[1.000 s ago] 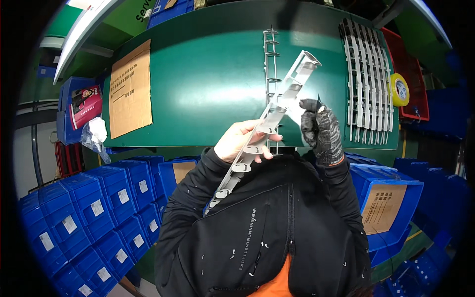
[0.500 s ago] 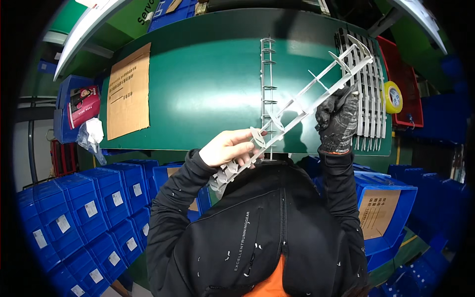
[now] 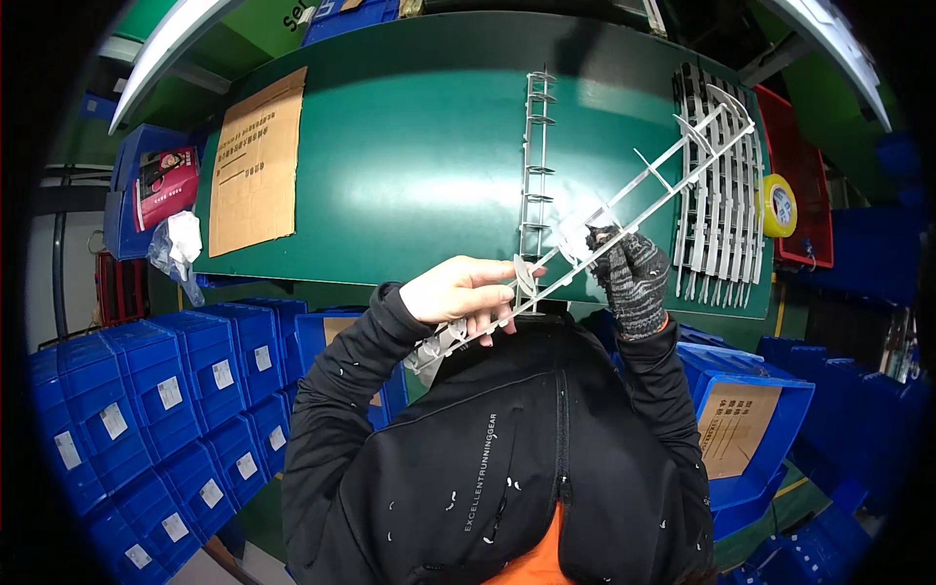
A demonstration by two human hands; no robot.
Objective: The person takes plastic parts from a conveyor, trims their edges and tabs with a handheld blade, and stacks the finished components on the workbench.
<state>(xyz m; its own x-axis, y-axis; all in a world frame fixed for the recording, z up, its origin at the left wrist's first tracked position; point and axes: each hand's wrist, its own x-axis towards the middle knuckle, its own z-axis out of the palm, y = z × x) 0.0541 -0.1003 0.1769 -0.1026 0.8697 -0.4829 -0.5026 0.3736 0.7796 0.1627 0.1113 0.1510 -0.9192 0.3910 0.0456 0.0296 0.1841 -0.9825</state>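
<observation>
A long, pale, ladder-like plastic frame (image 3: 684, 183) with two rails and curved fins slants from the upper right down to my body. My bare left hand (image 3: 456, 294) is closed round its lower part, thumb and fingers at the rails. My right hand (image 3: 634, 285), in a dark grey knitted glove, has its fingers bent together at the lower rail, beside a fin near the middle. Its dark fingertips hide whatever is between them. On the table behind lies a similar narrow finned frame (image 3: 527, 146), pointing away from me.
Several similar frames lie stacked on the green table (image 3: 409, 175) at right, beside a yellow tape roll (image 3: 778, 206) and a red bin (image 3: 801, 175). A cardboard sheet (image 3: 258, 166) lies at left. Blue crates (image 3: 185, 361) stand at lower left; another blue crate (image 3: 795, 414) stands at lower right.
My gloved right hand has moved down and left along the frame, from its upper part to near its middle. My left hand keeps its hold, and the view has shifted slightly.
</observation>
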